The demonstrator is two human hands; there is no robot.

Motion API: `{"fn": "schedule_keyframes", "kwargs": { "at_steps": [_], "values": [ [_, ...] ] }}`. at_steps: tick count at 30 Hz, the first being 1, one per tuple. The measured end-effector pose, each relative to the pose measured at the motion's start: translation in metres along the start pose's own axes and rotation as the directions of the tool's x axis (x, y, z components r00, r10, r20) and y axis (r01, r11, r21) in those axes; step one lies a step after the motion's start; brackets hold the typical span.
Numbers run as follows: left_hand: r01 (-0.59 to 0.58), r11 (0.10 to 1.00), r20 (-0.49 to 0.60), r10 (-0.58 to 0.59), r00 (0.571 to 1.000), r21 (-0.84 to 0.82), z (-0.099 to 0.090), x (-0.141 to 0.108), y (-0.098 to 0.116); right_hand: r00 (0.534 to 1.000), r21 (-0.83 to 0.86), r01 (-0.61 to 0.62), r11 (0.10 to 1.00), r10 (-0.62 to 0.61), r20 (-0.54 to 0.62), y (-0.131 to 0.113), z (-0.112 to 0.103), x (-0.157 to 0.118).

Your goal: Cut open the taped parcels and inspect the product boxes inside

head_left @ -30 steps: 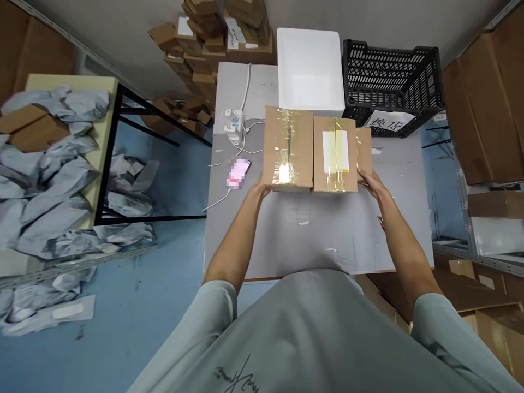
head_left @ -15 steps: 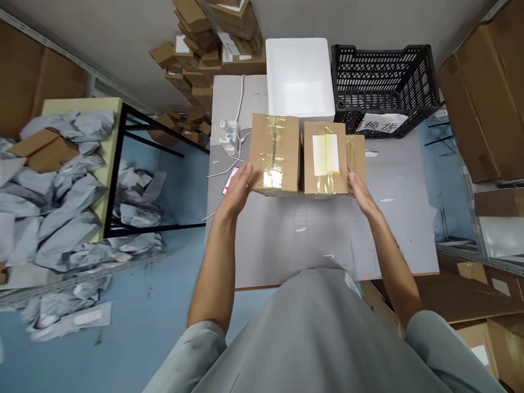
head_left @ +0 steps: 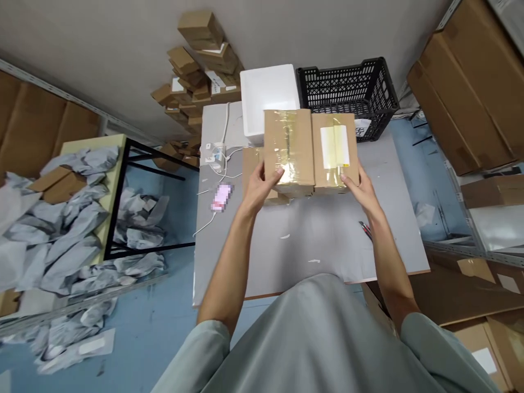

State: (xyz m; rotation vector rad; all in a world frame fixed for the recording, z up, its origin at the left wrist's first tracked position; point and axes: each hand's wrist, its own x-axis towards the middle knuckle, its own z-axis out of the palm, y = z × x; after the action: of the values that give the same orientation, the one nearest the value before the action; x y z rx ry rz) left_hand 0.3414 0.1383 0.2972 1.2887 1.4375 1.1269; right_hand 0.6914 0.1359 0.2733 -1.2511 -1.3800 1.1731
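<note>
Two taped cardboard boxes are pressed side by side between my hands, seemingly raised above the table. My left hand (head_left: 262, 188) grips the left cardboard box (head_left: 301, 144), its thumb on the face and its fingers along the outer side. The right cardboard box (head_left: 317, 164) has a white label under clear yellowish tape. My right hand (head_left: 362, 191) closes on that box's outer side, thumb on its lower face. Another cardboard box (head_left: 249, 164) shows partly below and left of the held pair; the rest of it is hidden.
On the grey-topped table (head_left: 262, 262) stand a white foam box (head_left: 268, 82) and a black plastic crate (head_left: 339, 84). A phone (head_left: 221, 197), a power strip (head_left: 216, 155) with cables and a red-black cutter (head_left: 365, 230) lie there. Grey parcels (head_left: 77, 218) fill the left shelf.
The two boxes have moved right over the table, with both hands. The box beneath now shows at their left, no longer at their right. The cutter has come into view, and the camera has shifted.
</note>
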Motion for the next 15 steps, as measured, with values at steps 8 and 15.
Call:
{"fn": "schedule_keyframes", "kwargs": {
  "at_steps": [8,15],
  "values": [
    [-0.032,0.995,0.138,0.045,0.989,-0.09,0.128,0.036,0.003,0.988,-0.009,-0.059,0.998,0.057,-0.143,0.038,-0.101,0.006],
    [0.017,0.996,0.138,-0.005,0.99,-0.085,0.14,0.046,-0.015,0.983,0.048,-0.171,0.984,0.174,-0.064,0.102,-0.1,0.045]
  ]
}}
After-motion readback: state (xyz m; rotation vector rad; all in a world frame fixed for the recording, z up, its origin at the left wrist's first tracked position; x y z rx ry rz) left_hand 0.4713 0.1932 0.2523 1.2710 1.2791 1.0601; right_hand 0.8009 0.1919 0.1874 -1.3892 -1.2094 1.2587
